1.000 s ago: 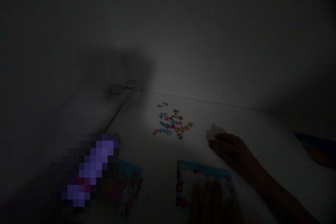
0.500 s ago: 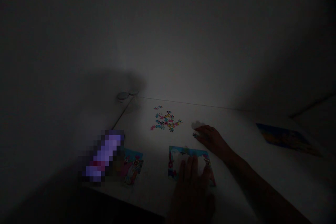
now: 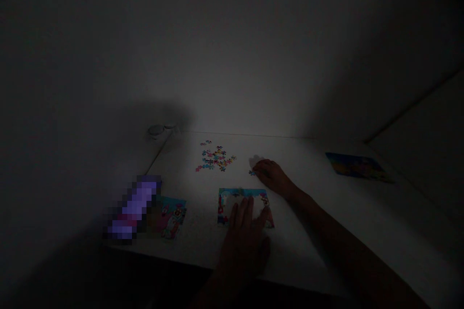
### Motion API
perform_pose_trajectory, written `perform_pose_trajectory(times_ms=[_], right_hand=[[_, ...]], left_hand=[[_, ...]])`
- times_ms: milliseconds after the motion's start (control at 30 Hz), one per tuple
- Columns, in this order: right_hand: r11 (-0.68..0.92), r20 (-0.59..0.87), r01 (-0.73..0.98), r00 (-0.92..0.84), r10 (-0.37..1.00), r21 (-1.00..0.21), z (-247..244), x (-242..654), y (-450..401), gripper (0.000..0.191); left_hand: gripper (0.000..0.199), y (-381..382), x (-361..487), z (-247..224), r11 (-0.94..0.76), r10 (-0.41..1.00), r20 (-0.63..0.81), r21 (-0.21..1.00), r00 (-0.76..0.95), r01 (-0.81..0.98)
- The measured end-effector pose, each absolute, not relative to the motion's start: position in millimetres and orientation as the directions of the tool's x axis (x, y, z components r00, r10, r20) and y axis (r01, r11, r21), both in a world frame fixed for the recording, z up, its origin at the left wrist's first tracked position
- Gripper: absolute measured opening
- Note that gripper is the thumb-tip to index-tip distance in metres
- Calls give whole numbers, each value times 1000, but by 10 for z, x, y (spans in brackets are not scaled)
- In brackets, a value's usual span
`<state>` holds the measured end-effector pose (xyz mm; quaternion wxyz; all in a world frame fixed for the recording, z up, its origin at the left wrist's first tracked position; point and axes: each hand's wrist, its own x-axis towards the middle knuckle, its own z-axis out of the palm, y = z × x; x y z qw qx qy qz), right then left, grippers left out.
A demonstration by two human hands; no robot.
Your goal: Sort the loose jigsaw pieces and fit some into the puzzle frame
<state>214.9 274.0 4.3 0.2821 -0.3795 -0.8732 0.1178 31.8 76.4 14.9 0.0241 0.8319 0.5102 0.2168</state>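
Observation:
The room is dim. My left hand point(image 3: 244, 239) lies palm down with fingers spread across a cardboard puzzle frame point(image 3: 224, 193), which has a blue and red printed border and a pale middle. Beyond it, to the right, my right hand point(image 3: 271, 176) reaches over the white table with its fingers drawn together. At its fingertips is a small puzzle piece point(image 3: 251, 173), apparently pinched at the table surface; the exact contact is hard to see. A loose group of colourful puzzle pieces point(image 3: 215, 158) is spread to the left of that hand.
A picture card point(image 3: 174, 217) with cartoon figures lies at the left, partly behind a pixelated purple-lit object point(image 3: 136, 207). Glasses point(image 3: 159, 130) rest at the far left corner. A dark blue picture sheet point(image 3: 357, 167) lies at the right. Walls point(image 3: 246, 58) border the table.
The view has shifted, so everything sits further left and slightly higher. My right hand's fingers have drawn together at the small piece. My left hand stays on the frame.

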Motion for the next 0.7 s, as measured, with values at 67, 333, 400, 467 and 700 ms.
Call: perform_pose_trajectory(times_ms=[67, 333, 400, 467, 700], right_hand=[[675, 387, 607, -553, 738, -419, 44, 2152, 2730, 29], [635, 358, 639, -524, 773, -435, 46, 2155, 2695, 30], [638, 358, 644, -528, 770, -423, 52, 2155, 2683, 30], [649, 365, 640, -537, 760, -410, 57, 2157, 2675, 27], [626, 345, 658, -522, 780, -418, 59, 2157, 2659, 24]], left_hand=[[44, 729, 171, 171, -468, 850, 387, 246, 357, 849], [52, 753, -555, 91, -405, 858, 387, 108, 337, 908], [56, 766, -524, 91, -393, 869, 353, 68, 346, 917], [60, 775, -459, 97, -374, 880, 323, 23, 347, 927], [61, 791, -444, 96, -384, 872, 301, -66, 386, 921]])
